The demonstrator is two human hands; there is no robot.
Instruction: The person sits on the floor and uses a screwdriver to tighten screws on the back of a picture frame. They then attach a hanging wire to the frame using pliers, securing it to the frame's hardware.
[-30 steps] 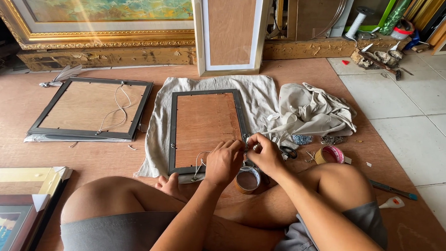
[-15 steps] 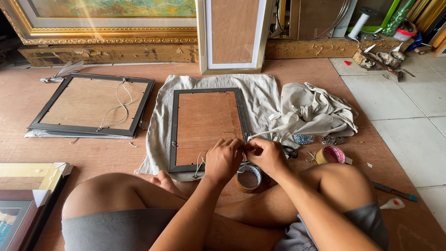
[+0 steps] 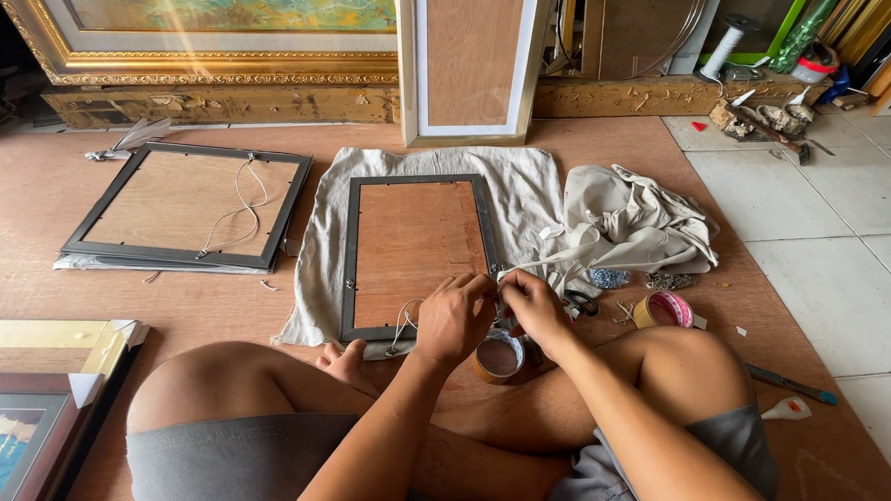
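Where plywood floor meets white tiles (right): cloth, frames.

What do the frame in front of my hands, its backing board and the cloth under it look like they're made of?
The dark frame looks like matte painted wood or metal; the view leaves it open. Its backing board looks like thin reddish plywood, with faint grain showing. The cloth looks like off-white woven cotton or canvas, creased and limp.

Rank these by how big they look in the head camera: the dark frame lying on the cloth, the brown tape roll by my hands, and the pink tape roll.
1. Dark frame, largest by far.
2. Brown tape roll and pink tape roll: they look about alike, too close to rank.
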